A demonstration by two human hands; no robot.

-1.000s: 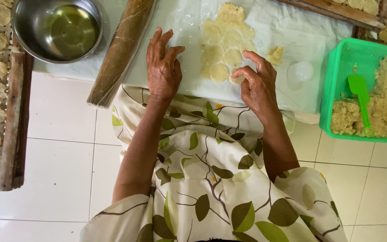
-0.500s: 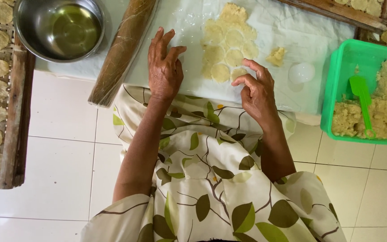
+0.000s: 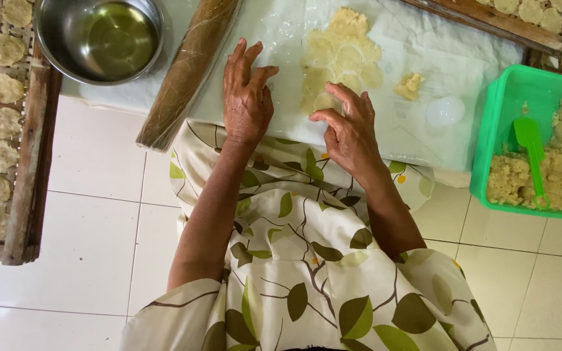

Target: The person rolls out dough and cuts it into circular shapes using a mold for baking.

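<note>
- Where your right hand (image 3: 349, 133) hovers over the white sheet (image 3: 463, 65), its fingers are curled, thumb and forefinger drawn toward each other at the near edge of the flat dough (image 3: 339, 58); whether they actually pinch a piece you cannot tell from this view.
- That dough lies just beyond your right fingertips, spreading away to the far side, with round discs pressed into it.
- Your left hand (image 3: 245, 97) rests flat on the sheet, fingers spread and pointing far, just left of the dough and apart from it.
- A rolling pin (image 3: 187, 71) lies slanted just left of your left hand.
- A small lump of dough (image 3: 410, 84) sits to the right of the flat piece, and a white round cutter (image 3: 445, 110) lies a little nearer and further right.
- At the far left stands a metal bowl (image 3: 99, 39) holding clear liquid, beside a wooden rack (image 3: 27, 149) laid with cut discs.
- On the right a green tub (image 3: 499, 123) holds crumbly dough and a green scoop (image 3: 531, 149).
</note>
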